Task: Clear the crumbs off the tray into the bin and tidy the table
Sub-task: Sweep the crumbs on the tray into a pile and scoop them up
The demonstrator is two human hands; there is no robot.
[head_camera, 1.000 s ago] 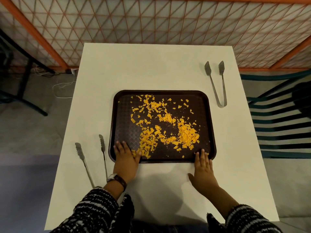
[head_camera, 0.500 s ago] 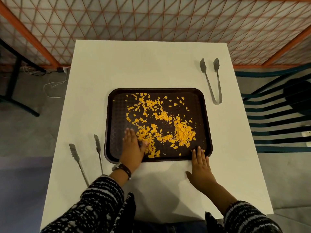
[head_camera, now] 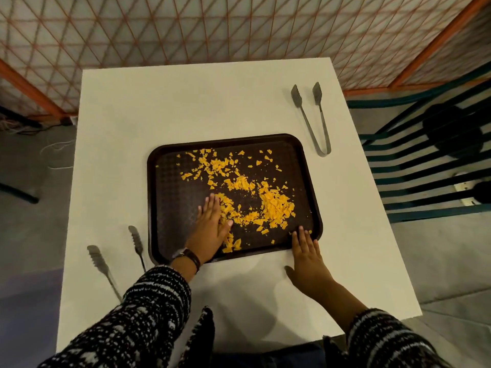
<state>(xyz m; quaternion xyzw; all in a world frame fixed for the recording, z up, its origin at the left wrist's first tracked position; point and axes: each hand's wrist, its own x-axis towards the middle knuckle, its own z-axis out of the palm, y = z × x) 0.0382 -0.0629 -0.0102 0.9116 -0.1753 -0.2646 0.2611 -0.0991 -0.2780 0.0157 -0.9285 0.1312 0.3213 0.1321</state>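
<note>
My left hand (head_camera: 210, 229) lies flat on the floor of the brown tray (head_camera: 152, 181), fingers straight and close together, thumb out to the side, with its inner edge against the orange crumbs (head_camera: 273, 205). My right hand (head_camera: 305, 251) is flat too. Its fingers are straight and a little apart, the tips rest on the tray's near right rim and the palm is on the white table (head_camera: 186, 102). Neither hand grips anything.

I judge the task barely begun. The crumbs are all on the tray, thickest right of centre, with a loose scatter toward the far edge and a few bits near my left wrist. I see no bin anywhere, so nothing looks emptied. One pair of metal tongs (head_camera: 316, 123) lies just beyond the tray's far right corner, and another pair (head_camera: 98, 261) lies near the table's left edge, beside my left forearm. Both are left to tidy.

The tray's raised rim should keep the crumbs in as I push them together. The tray sits near my edge of the table, with bare tabletop beyond it and narrower strips either side. A slatted chair (head_camera: 425, 168) stands close on the right and a lattice screen (head_camera: 212, 30) closes off the far side, so lifting the tray toward me looks the freest way out.
</note>
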